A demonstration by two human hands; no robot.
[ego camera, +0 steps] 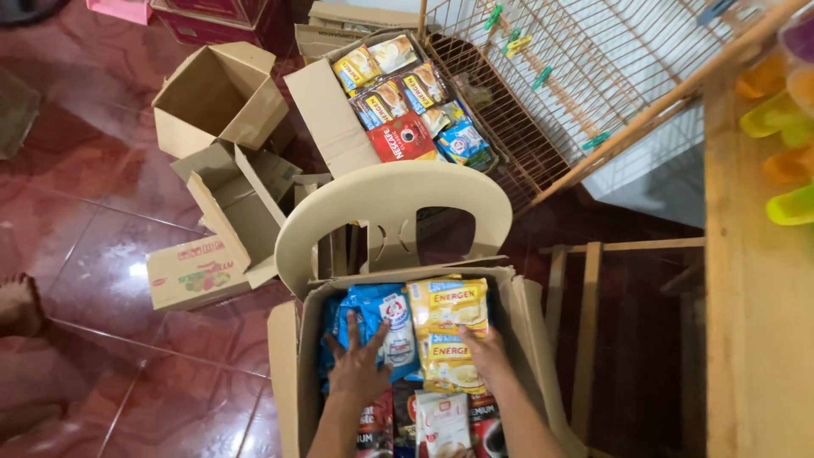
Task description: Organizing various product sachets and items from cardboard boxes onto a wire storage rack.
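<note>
Head view: left hand (pixel 358 366) is lying spread open on blue packets (pixel 377 326), right hand (pixel 490 356) is gripping yellow packets (pixel 448 335); the cardboard box (pixel 517 339) on the chair (pixel 392 203) is looking nearly full, two boxes (pixel 222 161) standing empty.

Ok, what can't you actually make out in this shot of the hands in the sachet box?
Head view only:
- Lower layers of the cardboard box: covered by the top sachets.
- Blue packets: partly under the left hand.
- Yellow packets: lower edge under the right hand.
- Forearms and the near end of the box: cut off by the bottom edge.
- Chair seat: hidden by the box.
- Coloured cups: blurred, cropped at the right edge.
</note>
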